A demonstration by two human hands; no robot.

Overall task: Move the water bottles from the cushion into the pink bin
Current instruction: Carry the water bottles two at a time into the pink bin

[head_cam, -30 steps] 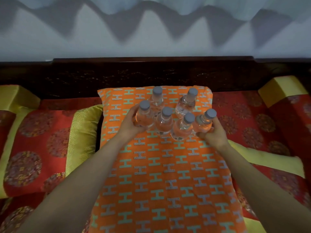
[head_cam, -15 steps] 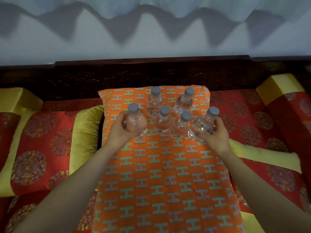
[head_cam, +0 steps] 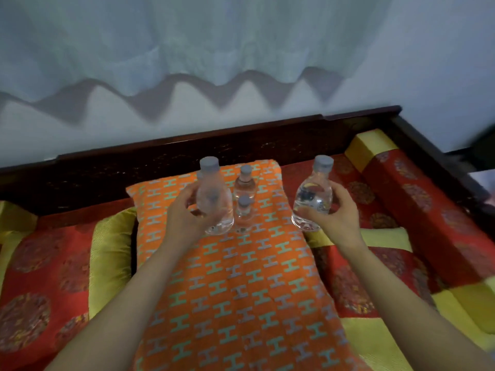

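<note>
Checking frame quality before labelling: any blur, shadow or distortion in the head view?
Head view: motion-smeared overall, with the bottle in the left hand and the cushion pattern soft. Dim, bluish light; the curtain's scalloped shadow falls on the wall. Wide-angle bowing tilts the wooden backrest. Glints on the right hand's bottle obscure its label.

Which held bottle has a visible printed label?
The bottle in the right hand; the left hand's bottle looks plain.

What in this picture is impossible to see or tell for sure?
Head view only:
- The pink bin: outside the frame.
- How many bottles remain on the orange cushion: the bottle in the left hand covers some; two show clearly.
- Label text on the bottle in the right hand: too blurred.
</note>
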